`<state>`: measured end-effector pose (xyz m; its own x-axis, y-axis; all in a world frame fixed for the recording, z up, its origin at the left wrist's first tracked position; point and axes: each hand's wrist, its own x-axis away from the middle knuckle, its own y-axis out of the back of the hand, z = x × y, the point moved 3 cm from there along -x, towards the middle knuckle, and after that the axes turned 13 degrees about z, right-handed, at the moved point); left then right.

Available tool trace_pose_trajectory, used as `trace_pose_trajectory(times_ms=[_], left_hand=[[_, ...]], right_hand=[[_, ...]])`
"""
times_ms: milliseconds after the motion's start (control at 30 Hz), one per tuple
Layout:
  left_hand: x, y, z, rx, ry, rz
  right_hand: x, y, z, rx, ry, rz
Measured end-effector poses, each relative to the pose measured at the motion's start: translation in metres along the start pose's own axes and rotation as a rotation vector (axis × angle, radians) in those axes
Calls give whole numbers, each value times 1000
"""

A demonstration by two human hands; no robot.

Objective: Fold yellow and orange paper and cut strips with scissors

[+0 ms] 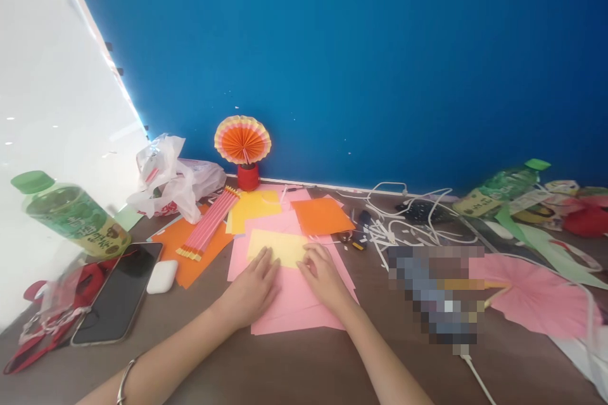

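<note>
A pale yellow sheet of paper (pixel 275 245) lies across a stack of pink paper (pixel 294 310) in the middle of the table. My left hand (pixel 254 288) rests with its fingers flat over the sheet's lower left part. At the sheet's right end, my right hand (pixel 325 275) has its thumb and bent fingers closed on the edge. Just behind the hands are orange paper (pixel 323 215) and deeper yellow paper (pixel 254 207). A pink pleated strip with orange and yellow ends (pixel 209 224) lies to the left on more orange paper (pixel 218 266).
A finished round paper fan (pixel 242 140) stands in a red pot (pixel 248 177) by the blue wall. Left are a bottle (pixel 71 215), phone (pixel 118 294), white case (pixel 162 276) and plastic bag (pixel 166 183). Right are cables (pixel 427 221), paper scraps (pixel 380 234) and a pink fan (pixel 541 297).
</note>
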<state>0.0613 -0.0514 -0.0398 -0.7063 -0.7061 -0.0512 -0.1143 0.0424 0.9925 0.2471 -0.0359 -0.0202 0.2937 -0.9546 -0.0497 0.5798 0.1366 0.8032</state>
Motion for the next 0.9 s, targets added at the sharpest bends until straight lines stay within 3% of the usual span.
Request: trace_pose_trajectory(times_ms=[200,333,433,633,900], left_hand=[[-1,-1,-3,15,32,-11],[-3,2,-7,10,46,-29],[-4,2,-10,15,-1,-35],[-5,-1,-13,-6,-24,13],[0,-2,-11,5,-21,-17]], right_hand=[[4,0,6,156,27,-65],[11,-7,29,389,111,-141],[16,-20,48,415,192,-15],[18,-31,55,366,81,225],[24,-27,54,348,-48,292]])
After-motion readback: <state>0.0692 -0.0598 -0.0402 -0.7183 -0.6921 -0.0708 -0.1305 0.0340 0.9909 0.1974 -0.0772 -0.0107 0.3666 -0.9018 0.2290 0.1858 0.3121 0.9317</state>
